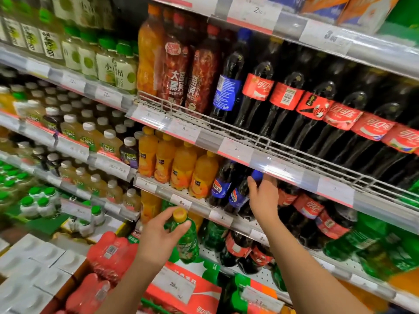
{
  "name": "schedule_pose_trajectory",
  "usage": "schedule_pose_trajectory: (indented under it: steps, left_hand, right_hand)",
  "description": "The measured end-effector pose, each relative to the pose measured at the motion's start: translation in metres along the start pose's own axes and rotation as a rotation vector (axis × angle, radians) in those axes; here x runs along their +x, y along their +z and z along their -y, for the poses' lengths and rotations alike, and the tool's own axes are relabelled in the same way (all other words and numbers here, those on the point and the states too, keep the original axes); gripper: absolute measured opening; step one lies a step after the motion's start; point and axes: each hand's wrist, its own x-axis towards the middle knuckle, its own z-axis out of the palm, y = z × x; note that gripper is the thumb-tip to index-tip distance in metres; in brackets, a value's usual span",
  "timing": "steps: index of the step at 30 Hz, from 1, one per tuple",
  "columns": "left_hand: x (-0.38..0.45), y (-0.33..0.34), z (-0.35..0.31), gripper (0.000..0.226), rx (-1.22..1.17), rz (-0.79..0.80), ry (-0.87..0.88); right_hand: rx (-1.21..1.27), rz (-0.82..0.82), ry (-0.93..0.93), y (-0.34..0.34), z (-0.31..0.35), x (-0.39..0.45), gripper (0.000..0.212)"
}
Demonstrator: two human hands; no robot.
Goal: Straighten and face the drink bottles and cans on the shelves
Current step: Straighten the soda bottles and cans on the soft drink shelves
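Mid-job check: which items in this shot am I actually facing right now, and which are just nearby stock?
In hand:
- green bottle with yellow cap, gripped by left hand
- blue-capped cola bottle, cap held by right hand

Nearby only:
- orange juice bottles
- red shrink-wrapped packs
- white cartons

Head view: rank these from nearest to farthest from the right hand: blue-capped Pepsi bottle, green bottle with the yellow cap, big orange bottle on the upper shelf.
1. Blue-capped Pepsi bottle: at the right hand's fingertips, middle shelf.
2. Green bottle: lower left, held by the left hand.
3. Big orange bottle: far up-left, upper shelf.
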Motion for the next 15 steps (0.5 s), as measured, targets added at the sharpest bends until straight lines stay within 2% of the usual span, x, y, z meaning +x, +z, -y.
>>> schedule_pose_trajectory:
  steps: [4,10,13,15]
  left_hand:
    - [-0.001,0.003,0.0,0.015,0.02,0.033,0.006]
    - [-0.003,0.012,0.002,0.016,0.027,0.052,-0.001]
    - [-0.004,0.015,0.005,0.018,0.022,0.084,0.0]
    - [-0.005,0.019,0.004,0.019,0.03,0.095,0.0]
  right_hand:
    - [-0.248,0.137,-0.048,-0.011,0.018,0.018,0.047]
    - [-0.295,0.452,0.131,-0.014,0.022,0.047,0.056]
    - [-0.206,0.452,0.192,-0.013,0.019,0.05,0.054]
    - [-0.166,0.416,0.19,-0.012,0.018,0.046,0.045]
